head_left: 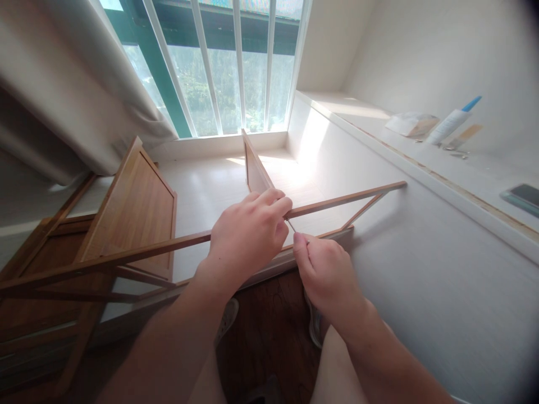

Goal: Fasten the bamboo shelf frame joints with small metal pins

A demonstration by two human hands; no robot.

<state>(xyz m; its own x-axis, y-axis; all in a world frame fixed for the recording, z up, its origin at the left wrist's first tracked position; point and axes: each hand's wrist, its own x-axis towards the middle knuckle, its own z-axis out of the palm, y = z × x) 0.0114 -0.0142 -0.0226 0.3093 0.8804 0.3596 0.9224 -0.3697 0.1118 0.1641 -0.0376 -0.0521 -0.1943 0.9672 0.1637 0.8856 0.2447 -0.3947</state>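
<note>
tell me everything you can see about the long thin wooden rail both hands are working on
The wooden rail is a long, slim bar of light brown wood, part of an open frame. It slants from lower left to upper right, its far end reaching the white wall. Near that end a short crosspiece links it to a parallel bar. The left hand is closed around its middle; the right hand pinches a thin metal tool whose tip meets the rail.

Head-worn view, forward-down, close range
</note>
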